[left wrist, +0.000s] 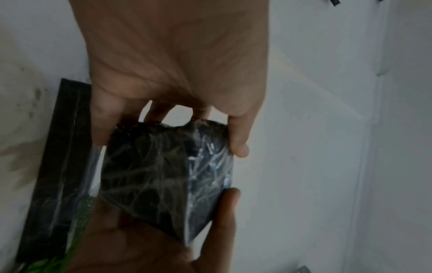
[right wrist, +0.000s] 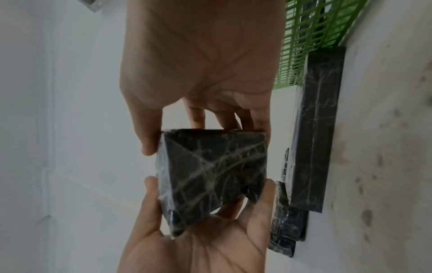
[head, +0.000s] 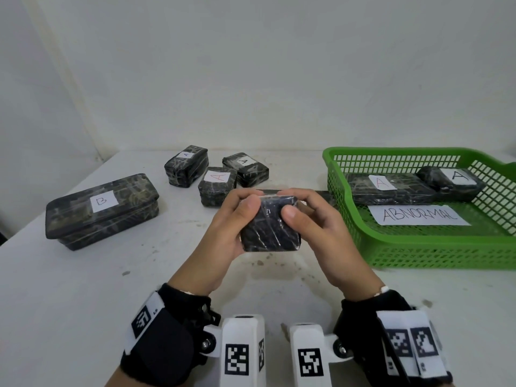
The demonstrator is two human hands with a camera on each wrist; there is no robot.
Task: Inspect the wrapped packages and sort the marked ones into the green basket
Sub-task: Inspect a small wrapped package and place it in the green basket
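Both hands hold one small black package [head: 270, 227] wrapped in clear film above the middle of the table. My left hand [head: 231, 219] grips its left side and my right hand [head: 311, 222] its right side, thumbs on the face turned toward me. No label shows on that face. The left wrist view shows the package [left wrist: 168, 175] pinched between thumb and fingers, and so does the right wrist view [right wrist: 210, 175]. The green basket [head: 418, 248] stands at the right, holding two packages marked A [head: 391, 188] [head: 452, 180] and an "ABNORMAL" paper [head: 418, 215].
A large package marked B [head: 103, 210] lies at the left. Three small packages marked A [head: 187, 166] [head: 245, 169] [head: 216, 185] sit at the back centre. A long flat black package [right wrist: 315, 129] lies behind my hands, beside the basket's left wall.
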